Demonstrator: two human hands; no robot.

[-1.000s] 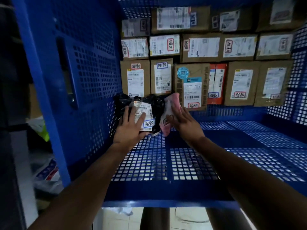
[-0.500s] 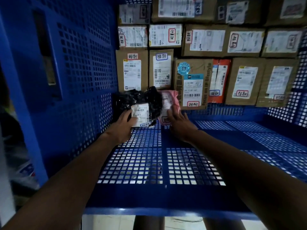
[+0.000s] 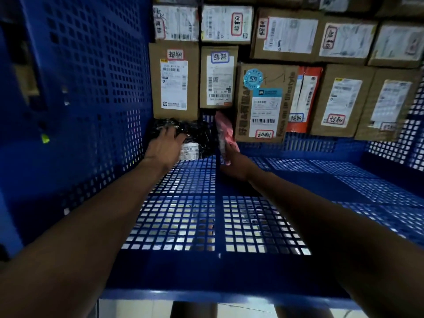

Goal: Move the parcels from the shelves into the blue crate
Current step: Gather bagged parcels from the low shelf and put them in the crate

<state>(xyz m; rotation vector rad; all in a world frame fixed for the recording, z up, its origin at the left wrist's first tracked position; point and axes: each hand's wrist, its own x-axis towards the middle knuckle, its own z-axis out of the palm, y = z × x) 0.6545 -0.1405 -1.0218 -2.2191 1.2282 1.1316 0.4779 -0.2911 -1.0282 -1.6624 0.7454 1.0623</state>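
Blue crate: perforated walls and floor, seen from its open near edge. Both forearms reach in to the far left corner.

Parcels at the hands: 2.
1. Black bag: lies on the crate floor in the far left corner, just below the stacked boxes. One white label faces the camera.
2. Pink bag: stands upright on edge, just right of the black bag, against a box of the bottom row.

Left hand: palm down on the black bag, fingers spread and extended across its top. No curl around the bag is visible.

Right hand: touches the lower end of the pink bag. The fingers are dark and partly covered by the bag, so it cannot be told whether they close on it.

Stack against the far wall:
- Bottom row: 5 cardboard boxes and 1 red parcel, set between the third and fourth box.
- Second row: 5 cardboard boxes.
- Third row: cut off by the upper frame edge; count not readable.
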